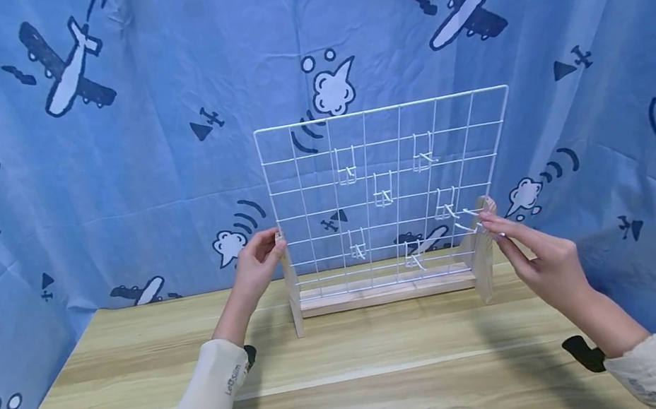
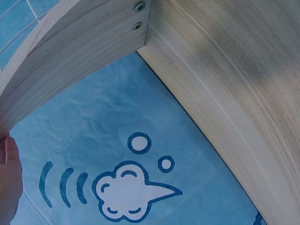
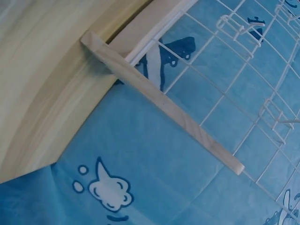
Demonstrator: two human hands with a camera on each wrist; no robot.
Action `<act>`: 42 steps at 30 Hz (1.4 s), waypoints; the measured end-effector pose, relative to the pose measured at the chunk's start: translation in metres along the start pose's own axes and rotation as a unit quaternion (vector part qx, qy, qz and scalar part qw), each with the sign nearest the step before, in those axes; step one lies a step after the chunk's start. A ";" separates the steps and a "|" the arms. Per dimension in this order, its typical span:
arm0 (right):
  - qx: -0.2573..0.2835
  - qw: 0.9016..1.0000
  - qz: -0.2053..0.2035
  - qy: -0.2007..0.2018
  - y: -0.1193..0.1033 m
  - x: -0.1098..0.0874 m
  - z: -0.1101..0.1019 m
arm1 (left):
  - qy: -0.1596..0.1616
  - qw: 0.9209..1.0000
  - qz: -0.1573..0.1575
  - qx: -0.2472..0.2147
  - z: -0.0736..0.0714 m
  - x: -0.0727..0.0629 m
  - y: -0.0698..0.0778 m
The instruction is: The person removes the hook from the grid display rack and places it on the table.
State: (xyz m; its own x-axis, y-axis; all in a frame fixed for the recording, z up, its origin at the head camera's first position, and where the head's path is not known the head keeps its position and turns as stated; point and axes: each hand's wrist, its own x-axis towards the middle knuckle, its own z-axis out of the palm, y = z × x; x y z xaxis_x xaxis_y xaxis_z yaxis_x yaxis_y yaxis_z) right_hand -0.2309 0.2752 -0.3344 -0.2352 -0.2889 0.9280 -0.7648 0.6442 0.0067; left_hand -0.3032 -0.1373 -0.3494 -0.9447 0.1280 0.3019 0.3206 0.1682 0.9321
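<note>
A white wire grid panel (image 1: 367, 145) stands upright in a wooden base (image 1: 387, 293), with several white wire hooks (image 1: 383, 196) hung on it. My left hand (image 1: 257, 266) pinches the top of the left wooden upright (image 1: 292, 289) beside the grid's edge. In the left wrist view, fingers (image 2: 10, 180) show against that upright at the left border. My right hand (image 1: 543, 260) pinches a loose white wire hook (image 1: 466, 228) in front of the right wooden upright (image 1: 483, 266), close to the lowest hooks on the right. The right wrist view does not show the hand.
The stand rests on a wood-grain table (image 1: 368, 377), near its back edge. Blue curtain (image 1: 180, 163) with printed planes and clouds hangs behind and along both sides. In the left wrist view, two screws (image 2: 139, 6) sit in the upright.
</note>
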 end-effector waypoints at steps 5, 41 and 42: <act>0.001 1.000 -0.014 -0.016 0.004 -0.008 0.001 | -0.004 1.000 -0.004 0.004 0.001 -0.008 0.016; -0.012 0.988 -0.115 -0.101 0.028 -0.057 0.026 | -0.007 1.000 0.002 0.002 0.000 -0.007 0.017; -0.014 0.988 -0.116 -0.105 0.029 -0.059 0.027 | -0.007 1.000 0.004 0.003 0.000 -0.007 0.016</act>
State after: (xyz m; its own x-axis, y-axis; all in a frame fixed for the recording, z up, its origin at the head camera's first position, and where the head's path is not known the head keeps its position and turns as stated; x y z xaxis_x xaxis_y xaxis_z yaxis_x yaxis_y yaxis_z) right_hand -0.2551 0.2917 -0.3985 -0.1778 -0.5697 0.8024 -0.7960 0.5627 0.2230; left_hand -0.2912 -0.1355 -0.3363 -0.9411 0.1424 0.3066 0.3286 0.1724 0.9286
